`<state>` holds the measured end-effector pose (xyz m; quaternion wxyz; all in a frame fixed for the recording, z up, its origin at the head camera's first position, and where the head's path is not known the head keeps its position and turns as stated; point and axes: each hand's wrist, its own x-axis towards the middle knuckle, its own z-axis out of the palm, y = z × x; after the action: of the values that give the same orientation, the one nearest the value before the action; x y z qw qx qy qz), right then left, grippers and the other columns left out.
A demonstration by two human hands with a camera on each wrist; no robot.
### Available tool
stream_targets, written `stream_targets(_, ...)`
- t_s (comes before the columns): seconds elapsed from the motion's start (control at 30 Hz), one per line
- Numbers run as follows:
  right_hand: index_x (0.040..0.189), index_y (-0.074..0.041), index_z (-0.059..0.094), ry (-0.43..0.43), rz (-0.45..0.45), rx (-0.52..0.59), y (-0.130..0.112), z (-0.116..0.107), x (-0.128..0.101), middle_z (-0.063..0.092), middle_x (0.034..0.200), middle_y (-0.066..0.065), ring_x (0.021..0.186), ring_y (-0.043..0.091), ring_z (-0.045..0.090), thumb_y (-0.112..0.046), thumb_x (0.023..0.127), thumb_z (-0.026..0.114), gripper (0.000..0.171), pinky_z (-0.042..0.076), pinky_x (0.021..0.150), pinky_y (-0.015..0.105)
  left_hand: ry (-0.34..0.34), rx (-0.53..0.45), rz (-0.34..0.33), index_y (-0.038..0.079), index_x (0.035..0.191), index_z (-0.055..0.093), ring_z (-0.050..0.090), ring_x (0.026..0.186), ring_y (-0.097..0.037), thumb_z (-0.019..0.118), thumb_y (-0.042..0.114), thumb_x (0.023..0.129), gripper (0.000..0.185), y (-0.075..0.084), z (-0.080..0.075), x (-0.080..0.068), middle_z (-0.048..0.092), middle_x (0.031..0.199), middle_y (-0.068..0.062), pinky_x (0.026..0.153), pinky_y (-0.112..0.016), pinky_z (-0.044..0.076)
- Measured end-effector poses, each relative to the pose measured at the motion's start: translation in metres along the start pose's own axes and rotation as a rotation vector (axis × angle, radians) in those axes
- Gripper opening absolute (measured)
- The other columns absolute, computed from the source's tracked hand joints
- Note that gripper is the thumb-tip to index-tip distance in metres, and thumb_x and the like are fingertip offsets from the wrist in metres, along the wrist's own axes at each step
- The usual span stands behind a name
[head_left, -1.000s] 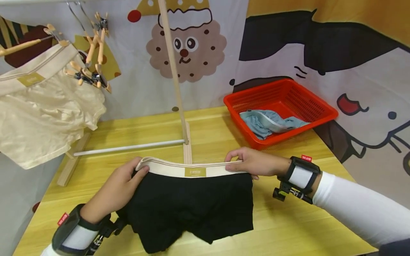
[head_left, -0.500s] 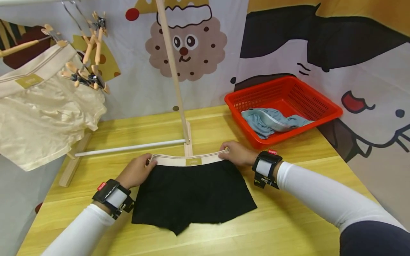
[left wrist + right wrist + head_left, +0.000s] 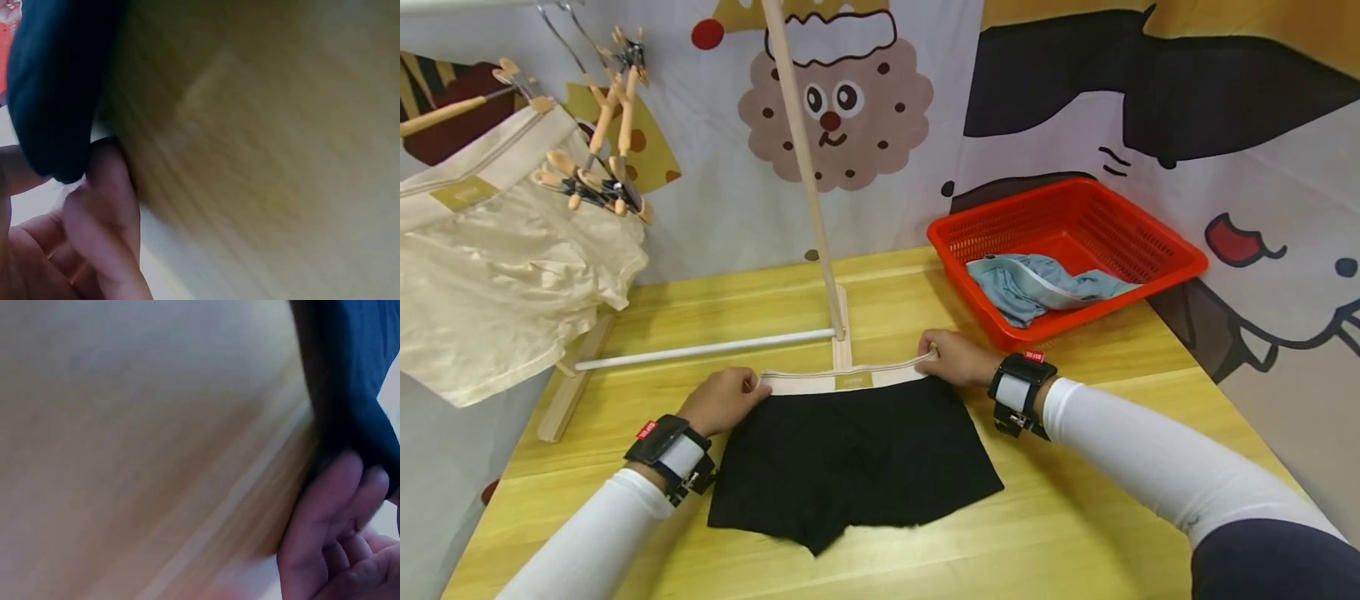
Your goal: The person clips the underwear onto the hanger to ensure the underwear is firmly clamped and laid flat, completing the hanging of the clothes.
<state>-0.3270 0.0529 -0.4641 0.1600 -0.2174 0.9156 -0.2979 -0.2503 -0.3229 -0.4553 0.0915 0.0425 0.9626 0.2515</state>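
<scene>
Black boxer briefs (image 3: 853,458) with a cream waistband and a gold label are spread flat over the wooden table, waistband away from me. My left hand (image 3: 724,400) pinches the waistband's left end, and my right hand (image 3: 957,358) pinches its right end. In the left wrist view the curled fingers (image 3: 103,219) meet the dark cloth (image 3: 56,87). The right wrist view has the other hand's fingers (image 3: 325,506) bent at the edge of the black fabric (image 3: 350,375).
A red basket (image 3: 1165,279) at the back right contains light blue underwear (image 3: 1037,283). Cream shorts (image 3: 512,275) hang at the left beside wooden clip hangers (image 3: 598,179). The rack's wooden post (image 3: 805,150) and white bar (image 3: 707,347) stand behind the briefs on the table (image 3: 1075,508).
Both hands have moved forward and lowered the black briefs, which were held nearer and now lie smooth on the table. Over the last half second they barely shift.
</scene>
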Motion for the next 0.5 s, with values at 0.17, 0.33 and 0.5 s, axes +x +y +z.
stream_targets(0.17,0.102,-0.006,0.055,0.015,0.044,-0.050,0.005,0.001,-0.007,0.051,0.073,0.003,0.066,0.017,0.050,-0.024,0.093,0.073,0.027,0.039,0.061,0.027,-0.006,0.043,-0.021,0.011,0.079,0.062,0.050,0.058,-0.015,0.067,0.039,0.093,0.032,-0.002,0.002,0.002,0.053,0.067,0.000,0.052,-0.029,0.037)
stream_targets(0.33,0.109,-0.006,0.052,0.018,0.012,-0.123,0.005,0.000,-0.012,0.050,0.069,0.002,0.061,0.016,0.049,-0.018,0.096,0.069,0.025,0.040,0.058,0.027,0.001,0.061,-0.043,0.009,0.089,0.061,0.052,0.061,-0.017,0.069,0.041,0.091,0.033,-0.005,0.000,0.001,0.057,0.073,-0.002,0.053,-0.029,0.038)
stream_targets(0.5,0.115,-0.007,0.050,-0.065,-0.068,-0.197,0.000,-0.004,-0.015,0.048,0.070,0.000,0.063,0.015,0.049,-0.014,0.099,0.063,0.022,0.040,0.060,0.026,0.001,0.055,-0.051,0.008,0.094,0.059,0.052,0.059,-0.017,0.069,0.040,0.092,0.034,-0.006,-0.002,-0.001,0.054,0.071,-0.002,0.052,-0.030,0.038)
